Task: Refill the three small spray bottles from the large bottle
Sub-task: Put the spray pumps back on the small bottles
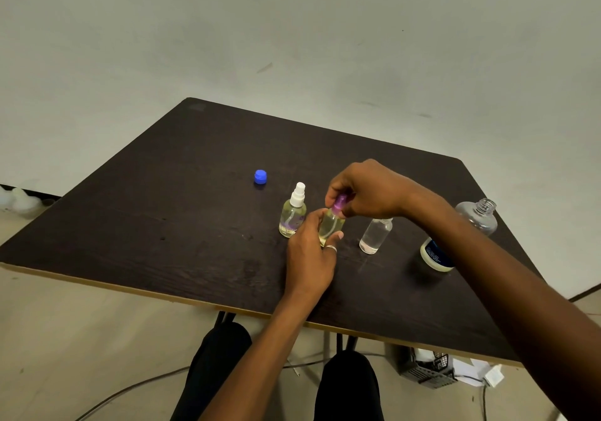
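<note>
Three small spray bottles stand in a row on the dark table (162,212). The left one (292,214) holds yellowish liquid and carries a white spray head. My left hand (310,251) grips the body of the middle bottle (331,225), also yellowish. My right hand (366,190) pinches its purple spray head (340,204) at the neck. The right small bottle (375,235) is clear, with little liquid; my right wrist hides its top. The large clear bottle (468,225) with a dark label stands uncapped at the right, partly behind my right forearm. Its blue cap (260,177) lies apart, behind the row.
The table's near edge runs just in front of my knees. Cables, a dark box (426,372) and papers lie on the floor under the table's right side. A pale wall rises behind the table.
</note>
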`<state>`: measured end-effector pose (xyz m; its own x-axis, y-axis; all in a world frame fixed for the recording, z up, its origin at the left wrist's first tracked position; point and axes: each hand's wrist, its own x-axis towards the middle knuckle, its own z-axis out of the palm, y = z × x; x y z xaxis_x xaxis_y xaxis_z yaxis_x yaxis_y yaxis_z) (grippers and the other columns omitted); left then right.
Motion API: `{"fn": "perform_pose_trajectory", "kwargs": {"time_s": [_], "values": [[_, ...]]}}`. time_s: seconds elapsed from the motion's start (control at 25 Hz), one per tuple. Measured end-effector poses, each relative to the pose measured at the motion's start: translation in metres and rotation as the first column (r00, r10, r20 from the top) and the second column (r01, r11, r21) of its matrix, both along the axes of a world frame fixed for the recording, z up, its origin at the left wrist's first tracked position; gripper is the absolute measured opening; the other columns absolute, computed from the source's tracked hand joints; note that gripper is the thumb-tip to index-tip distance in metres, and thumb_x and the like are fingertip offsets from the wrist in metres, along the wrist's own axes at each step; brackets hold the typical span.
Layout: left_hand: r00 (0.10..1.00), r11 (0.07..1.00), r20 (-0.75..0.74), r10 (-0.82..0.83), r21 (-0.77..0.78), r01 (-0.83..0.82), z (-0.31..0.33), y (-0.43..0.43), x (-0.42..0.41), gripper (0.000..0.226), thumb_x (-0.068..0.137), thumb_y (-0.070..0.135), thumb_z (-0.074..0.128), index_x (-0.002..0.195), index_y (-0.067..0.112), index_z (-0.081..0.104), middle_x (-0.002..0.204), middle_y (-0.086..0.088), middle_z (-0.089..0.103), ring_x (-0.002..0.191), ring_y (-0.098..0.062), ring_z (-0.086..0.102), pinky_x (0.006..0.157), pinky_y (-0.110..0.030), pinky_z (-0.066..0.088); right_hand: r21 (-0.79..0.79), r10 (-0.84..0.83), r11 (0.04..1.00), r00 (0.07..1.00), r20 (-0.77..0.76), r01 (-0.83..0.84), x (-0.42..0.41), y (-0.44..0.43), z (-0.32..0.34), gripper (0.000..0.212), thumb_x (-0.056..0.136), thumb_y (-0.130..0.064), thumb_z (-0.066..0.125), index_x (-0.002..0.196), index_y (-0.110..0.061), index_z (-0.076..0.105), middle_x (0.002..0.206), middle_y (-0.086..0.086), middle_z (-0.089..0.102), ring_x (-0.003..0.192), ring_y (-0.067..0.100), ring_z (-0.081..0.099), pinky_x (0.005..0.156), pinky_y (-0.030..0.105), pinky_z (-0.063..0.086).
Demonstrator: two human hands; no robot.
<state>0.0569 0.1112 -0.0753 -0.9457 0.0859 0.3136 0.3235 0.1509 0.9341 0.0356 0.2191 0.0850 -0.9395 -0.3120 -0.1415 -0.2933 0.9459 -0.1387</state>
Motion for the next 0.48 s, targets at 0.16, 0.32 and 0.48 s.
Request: {"fn": "perform_pose_trajectory", "kwargs": {"time_s": [0.16,0.32,0.48], "values": [[1.0,1.0,0.005,0.0,-0.002,0.0,0.001,0.0,0.001,0.035,0.089,0.018,0.071,0.121,0.026,0.058,0.104,0.013,0.066,0.094,-0.001,0.063,0.078,-0.01,0.049,0.005,-0.01,1.0,1.0,-0.014,0.01,-0.003,0.0,-0.002,0.019,0.08,-0.009,0.075,0.098,-0.017,0.075,0.092,-0.006,0.071,0.08,0.004,0.064,0.072,0.012,0.047],[1.0,1.0,0.01,0.004,-0.016,-0.004,0.0,0.0,0.0,0.036,0.089,0.019,0.071,0.123,0.024,0.059,0.105,0.01,0.067,0.091,-0.005,0.063,0.076,-0.014,0.05,0.031,-0.053,0.998,0.997,-0.062,0.055,-0.005,-0.001,-0.007,0.016,0.08,-0.023,0.077,0.094,-0.015,0.074,0.086,-0.005,0.07,0.075,0.006,0.064,0.069,0.017,0.048],[0.999,0.999,0.032,0.014,-0.038,-0.013,0.001,0.0,0.0,0.037,0.089,0.02,0.071,0.124,0.026,0.058,0.108,0.01,0.066,0.094,-0.004,0.061,0.077,-0.011,0.048,0.109,-0.143,0.981,0.979,-0.146,0.159,-0.004,-0.004,-0.014,0.031,0.084,-0.041,0.071,0.08,-0.01,0.069,0.071,0.003,0.065,0.063,0.012,0.059,0.058,0.019,0.044]]}}
